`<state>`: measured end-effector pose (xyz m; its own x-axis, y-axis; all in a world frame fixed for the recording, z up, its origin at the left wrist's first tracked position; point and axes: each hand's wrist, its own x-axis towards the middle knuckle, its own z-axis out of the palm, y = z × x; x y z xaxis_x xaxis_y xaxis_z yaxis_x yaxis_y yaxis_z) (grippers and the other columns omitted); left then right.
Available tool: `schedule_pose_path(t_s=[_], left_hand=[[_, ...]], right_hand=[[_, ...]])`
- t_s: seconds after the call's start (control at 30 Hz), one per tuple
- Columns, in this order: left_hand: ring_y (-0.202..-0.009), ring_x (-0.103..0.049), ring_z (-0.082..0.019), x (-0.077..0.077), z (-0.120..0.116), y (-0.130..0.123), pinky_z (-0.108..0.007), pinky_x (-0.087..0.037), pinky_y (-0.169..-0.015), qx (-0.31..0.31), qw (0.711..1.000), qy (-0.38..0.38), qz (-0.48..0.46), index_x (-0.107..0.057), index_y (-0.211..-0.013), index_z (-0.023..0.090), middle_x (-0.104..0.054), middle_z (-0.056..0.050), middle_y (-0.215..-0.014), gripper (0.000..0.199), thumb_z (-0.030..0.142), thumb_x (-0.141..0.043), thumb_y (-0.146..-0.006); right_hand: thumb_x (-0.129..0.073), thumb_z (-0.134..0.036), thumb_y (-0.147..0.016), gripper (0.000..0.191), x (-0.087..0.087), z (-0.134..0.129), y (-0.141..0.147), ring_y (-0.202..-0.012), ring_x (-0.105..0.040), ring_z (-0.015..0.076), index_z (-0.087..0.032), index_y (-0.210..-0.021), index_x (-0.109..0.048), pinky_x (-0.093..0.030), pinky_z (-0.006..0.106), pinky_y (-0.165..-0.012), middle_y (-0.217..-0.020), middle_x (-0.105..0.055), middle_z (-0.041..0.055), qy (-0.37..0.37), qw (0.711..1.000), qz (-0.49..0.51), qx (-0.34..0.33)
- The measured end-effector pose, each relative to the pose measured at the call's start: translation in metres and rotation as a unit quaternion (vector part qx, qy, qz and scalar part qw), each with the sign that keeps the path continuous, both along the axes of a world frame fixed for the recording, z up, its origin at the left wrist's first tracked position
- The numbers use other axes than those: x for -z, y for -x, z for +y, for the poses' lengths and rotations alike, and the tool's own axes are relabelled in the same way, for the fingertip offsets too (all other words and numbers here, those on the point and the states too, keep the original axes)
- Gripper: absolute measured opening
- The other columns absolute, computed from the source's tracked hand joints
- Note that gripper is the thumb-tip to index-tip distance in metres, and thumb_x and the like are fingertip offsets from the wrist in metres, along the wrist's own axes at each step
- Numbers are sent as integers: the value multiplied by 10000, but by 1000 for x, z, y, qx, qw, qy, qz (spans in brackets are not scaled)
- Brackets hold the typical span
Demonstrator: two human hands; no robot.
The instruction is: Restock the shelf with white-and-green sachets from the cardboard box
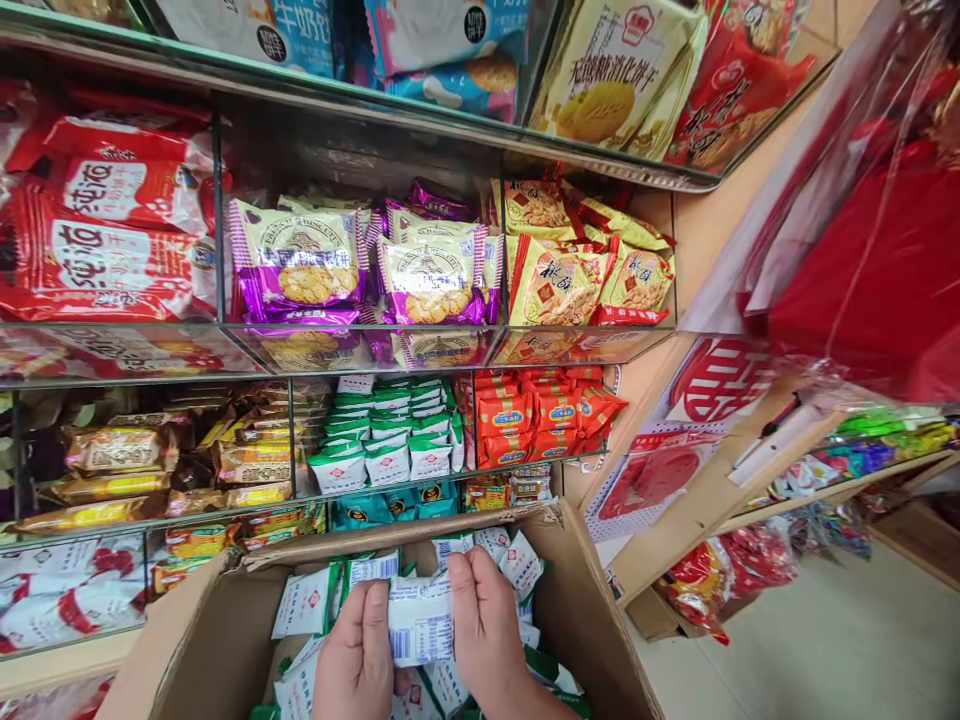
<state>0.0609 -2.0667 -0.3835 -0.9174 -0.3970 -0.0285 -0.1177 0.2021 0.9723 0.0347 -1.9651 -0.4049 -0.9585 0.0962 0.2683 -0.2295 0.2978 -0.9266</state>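
Observation:
Between my two hands is a small white snack packet (421, 620), its back with blue print and a barcode facing up. My left hand (354, 650) pinches the packet's left end, thumb on top. On the opposite end, my right hand (486, 625) grips it the same way. Both hands are over an open cardboard box (187, 640) that holds many loose white-and-green packets (307, 600). Straight ahead, a shelf compartment carries neat stacks of similar white-and-green packets (388, 462). The fingers under the packet are mostly hidden.
Orange-red packets (510, 415) fill the compartment right of the stacks; brown-and-yellow snacks (120, 450) lie to the left. Purple biscuit packs (304, 260) stand on the shelf above. A plastic-wrapped red item (877, 250) hangs at right, beside a wooden rack (697, 520) with bagged goods.

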Motion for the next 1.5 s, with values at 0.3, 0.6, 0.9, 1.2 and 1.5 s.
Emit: schedule_pose_path(t_s=[0.3, 0.6, 0.9, 1.2, 1.5], left_hand=[[-360, -451, -142, 10, -12, 5, -231, -362, -417, 65, 993, -77, -63, -493, -821, 231, -483, 64, -340, 439, 649, -442, -697], [-596, -601, -119, -15, -7, -8, -222, -492, -590, 161, 807, -531, -205, -567, -841, 171, -626, 8, -667, 194, 324, -618, -732], [-957, -604, -174, 4, -17, -5, -297, -515, -787, 24, 857, -498, -132, -539, -1052, 188, -658, -53, -979, 323, 87, -569, -747], [-1109, -497, -243, 12, -12, -10, -363, -447, -837, 87, 868, -485, -66, -422, -1180, 261, -613, -48, -1111, 559, 317, -660, -677], [-635, -577, -131, 24, -13, -7, -241, -372, -549, 153, 919, -357, -69, -472, -1021, 217, -663, -7, -772, 587, 512, -704, -570]], right_hand=[[-350, -308, -893, 305, -3, 16, 12, -428, -366, 87, -202, -607, -375, -272, 215, -421, -477, -393, -50, -114, 980, 151, 56], [-361, -152, -843, 227, -9, 24, -8, -534, -416, 138, -124, -775, -576, -306, 294, -495, -556, -502, 16, -348, 800, 475, -117], [-496, -227, -807, 104, 1, 24, -9, -699, -509, 133, -171, -890, -523, -434, 263, -610, -767, -531, 33, 1, 986, 149, -79], [-638, -354, -683, 265, 4, 9, -10, -529, -467, 75, -174, -734, -450, -374, 185, -498, -611, -526, -47, 242, 934, -180, -193], [-523, -238, -815, 216, -111, -2, 79, -961, -532, 173, -183, -1023, -546, -420, 291, -804, -1008, -590, 52, -217, 931, 215, -198]])
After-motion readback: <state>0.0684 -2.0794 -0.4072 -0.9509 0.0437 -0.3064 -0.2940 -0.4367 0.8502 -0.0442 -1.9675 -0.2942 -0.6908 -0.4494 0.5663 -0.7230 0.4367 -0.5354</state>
